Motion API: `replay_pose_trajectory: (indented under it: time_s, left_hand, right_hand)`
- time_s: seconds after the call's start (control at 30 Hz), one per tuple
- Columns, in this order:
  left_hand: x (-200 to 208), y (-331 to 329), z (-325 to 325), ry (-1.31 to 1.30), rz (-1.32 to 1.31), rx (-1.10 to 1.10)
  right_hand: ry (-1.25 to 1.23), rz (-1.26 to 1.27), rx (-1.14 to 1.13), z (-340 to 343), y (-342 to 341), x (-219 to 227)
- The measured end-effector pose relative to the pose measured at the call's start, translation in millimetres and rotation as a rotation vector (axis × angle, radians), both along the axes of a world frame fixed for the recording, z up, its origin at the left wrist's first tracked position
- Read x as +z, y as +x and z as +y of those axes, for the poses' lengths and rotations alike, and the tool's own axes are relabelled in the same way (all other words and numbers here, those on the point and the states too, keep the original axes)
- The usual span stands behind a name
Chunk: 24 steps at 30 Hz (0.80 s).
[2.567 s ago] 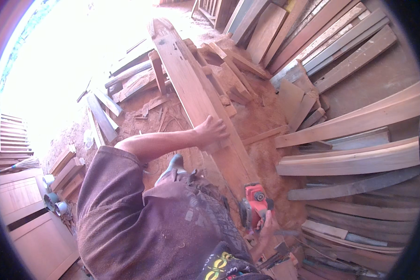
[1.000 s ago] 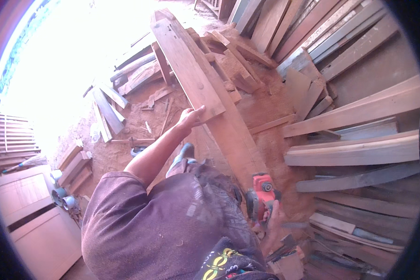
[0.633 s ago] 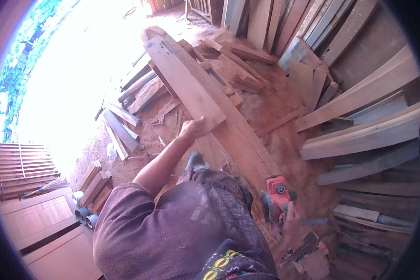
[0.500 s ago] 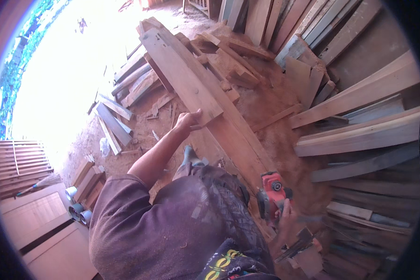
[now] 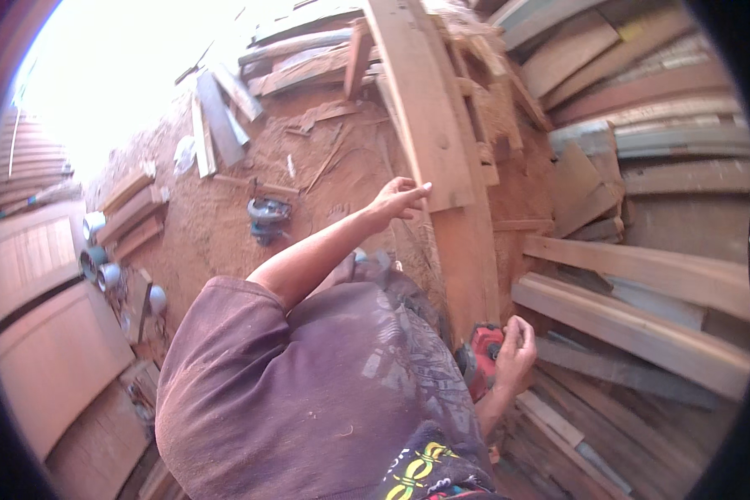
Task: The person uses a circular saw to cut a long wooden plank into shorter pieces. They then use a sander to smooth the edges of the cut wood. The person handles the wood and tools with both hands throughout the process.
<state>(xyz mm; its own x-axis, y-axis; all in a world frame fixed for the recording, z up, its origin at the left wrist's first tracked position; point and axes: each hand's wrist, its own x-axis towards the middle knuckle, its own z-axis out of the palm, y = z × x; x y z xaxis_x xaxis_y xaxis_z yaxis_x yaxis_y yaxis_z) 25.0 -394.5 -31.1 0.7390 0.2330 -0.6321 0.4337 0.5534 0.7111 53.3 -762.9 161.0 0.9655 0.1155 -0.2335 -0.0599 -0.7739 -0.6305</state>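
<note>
- Reference: 12 o'clock is the top of the view, seen from its centre.
- Workpiece: the upper board [image 5: 425,117] runs from near centre toward 12 o'clock. It lies on the lower plank [image 5: 468,271], whose bare near part continues toward 4 o'clock.
- Left hand [image 5: 389,205]: at the near end of the upper board, on its 9 o'clock edge. Fingers are partly spread with the tips at the edge; whether they pinch the board cannot be told.
- Right hand [image 5: 518,357]: at 4 o'clock, against the 3 o'clock side of the red power tool [image 5: 481,367]. Fingers are raised and close together; whether thumb and palm grip the tool cannot be told.
- Red power tool: at the near end of the lower plank, partly hidden by the right hand.
- Step in hand (judgement): steadying or positioning the upper board, with the tool kept at the right hand.
- Next move (judgement): calls for a firm left-hand hold at the board edge and a secure right-hand grip before the tool is lifted or run.
</note>
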Motion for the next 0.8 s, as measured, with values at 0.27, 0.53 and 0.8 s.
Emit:
replay_pose_trajectory:
  time_s: [0.27, 0.53, 0.8]
  left_hand:
    - [-107, -164, 42, -0.111, 0.401, 0.26]
    - [-163, -333, 97, -0.067, 0.752, 0.552]
    - [-140, -297, 126, -0.149, 0.456, 0.741]
  right_hand:
    - [0.025, 0.224, 0.332, 97, -18, -29]
    - [-0.016, 0.157, 0.45, 186, 11, -33]
    - [0.102, 0.099, 0.463, 212, 49, -80]
